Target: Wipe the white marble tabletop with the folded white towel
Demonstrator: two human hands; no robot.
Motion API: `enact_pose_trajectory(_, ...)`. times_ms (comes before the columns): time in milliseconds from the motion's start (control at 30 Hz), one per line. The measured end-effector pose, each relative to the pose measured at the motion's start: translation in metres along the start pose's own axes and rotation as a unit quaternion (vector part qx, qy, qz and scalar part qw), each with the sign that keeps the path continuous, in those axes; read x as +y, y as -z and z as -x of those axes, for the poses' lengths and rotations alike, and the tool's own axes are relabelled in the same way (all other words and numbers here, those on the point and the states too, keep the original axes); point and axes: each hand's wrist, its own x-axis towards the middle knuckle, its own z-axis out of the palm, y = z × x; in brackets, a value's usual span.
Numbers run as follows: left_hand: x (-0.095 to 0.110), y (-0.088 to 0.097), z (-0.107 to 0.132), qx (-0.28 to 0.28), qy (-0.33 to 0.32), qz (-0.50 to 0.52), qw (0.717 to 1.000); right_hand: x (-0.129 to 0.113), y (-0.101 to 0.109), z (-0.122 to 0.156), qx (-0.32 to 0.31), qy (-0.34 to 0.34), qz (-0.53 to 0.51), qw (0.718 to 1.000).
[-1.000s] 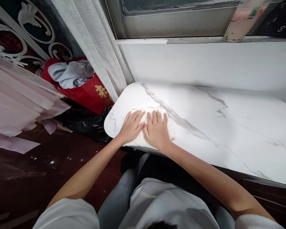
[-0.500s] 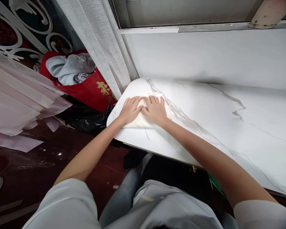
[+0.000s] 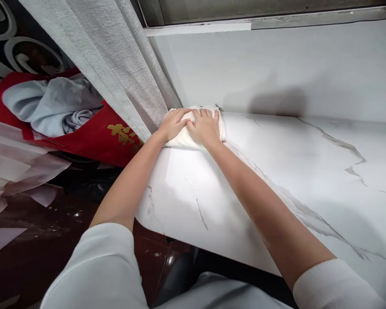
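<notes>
I can't read any text, label or number from here. The only mark I see is a gold emblem point(image 3: 124, 132) on the red bag point(image 3: 96, 137), too blurred to read.

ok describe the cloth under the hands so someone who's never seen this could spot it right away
Start at the white marble-look tabletop and follow it to its far left corner by the grey curtain. There the left hand and right hand press flat on a white cloth, soft and rumpled, unlike the smooth veined surface.
</notes>
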Motion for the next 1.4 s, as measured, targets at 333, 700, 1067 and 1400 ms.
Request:
enact_pose_trajectory(333, -0.001, -0.001, -0.003, 0.010, 0.008, -0.009, 1.000, -0.001, -0.006, -0.008, 0.004, 0.004, 0.039, 0.999)
enact_pose_trajectory(700, 0.022, 0.004, 0.060, 0.006, 0.017, -0.013, 1.000, -0.025, 0.011, 0.054, -0.012, 0.003, 0.022, 1.000)
enact_pose_trajectory(1067, 0.065, 0.022, 0.159, -0.005, 0.041, -0.032, 0.999, -0.069, 0.027, 0.145, 0.004, 0.029, 0.007, 1.000)
enact_pose_trajectory(1400, 0.117, 0.022, 0.234, -0.036, 0.045, -0.053, 0.997, -0.085, 0.059, 0.230, -0.058, 0.064, 0.021, 0.996)
